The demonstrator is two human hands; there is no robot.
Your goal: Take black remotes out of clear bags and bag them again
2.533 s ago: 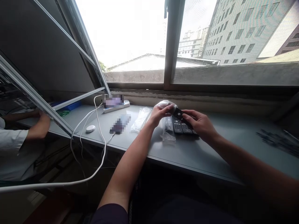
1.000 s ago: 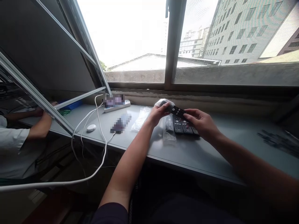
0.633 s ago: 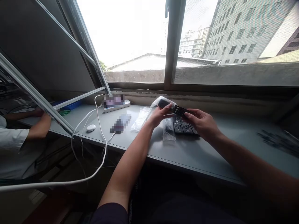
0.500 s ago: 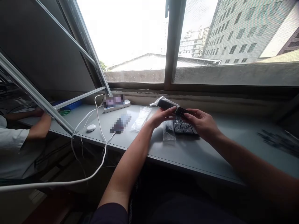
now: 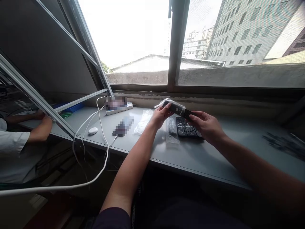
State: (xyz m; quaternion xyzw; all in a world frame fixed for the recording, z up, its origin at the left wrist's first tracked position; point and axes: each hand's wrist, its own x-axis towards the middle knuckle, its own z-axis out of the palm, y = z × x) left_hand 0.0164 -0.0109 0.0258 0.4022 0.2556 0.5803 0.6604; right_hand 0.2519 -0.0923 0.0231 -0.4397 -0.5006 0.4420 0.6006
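A black remote control (image 5: pixel 176 109) is held above the table between my two hands, partly inside a clear plastic bag (image 5: pixel 180 104). My left hand (image 5: pixel 162 115) is closed on the bagged left end, its thumb on top. My right hand (image 5: pixel 205 124) pinches the bare right end. Below lie several black remote controls (image 5: pixel 185 128) side by side, partly hidden by my right hand. Beside them on the left is a clear bag (image 5: pixel 172 135) with something dark in it. More clear plastic bags (image 5: pixel 143 122) lie farther left.
On the grey table (image 5: pixel 164 152) are a blurred-out phone-like object (image 5: pixel 123 126) on a cable, a round white case (image 5: pixel 92 130) and a power strip (image 5: pixel 119 109). A white cable (image 5: pixel 106 152) hangs over the edge. Dark thin items (image 5: pixel 286 144) lie right. A co-worker's arm (image 5: pixel 41 128) shows behind the metal frame.
My left hand has shifted left and up along the remote control, and its thumb now rests nearer the far end. More of the remote's button face shows. My right hand has barely moved.
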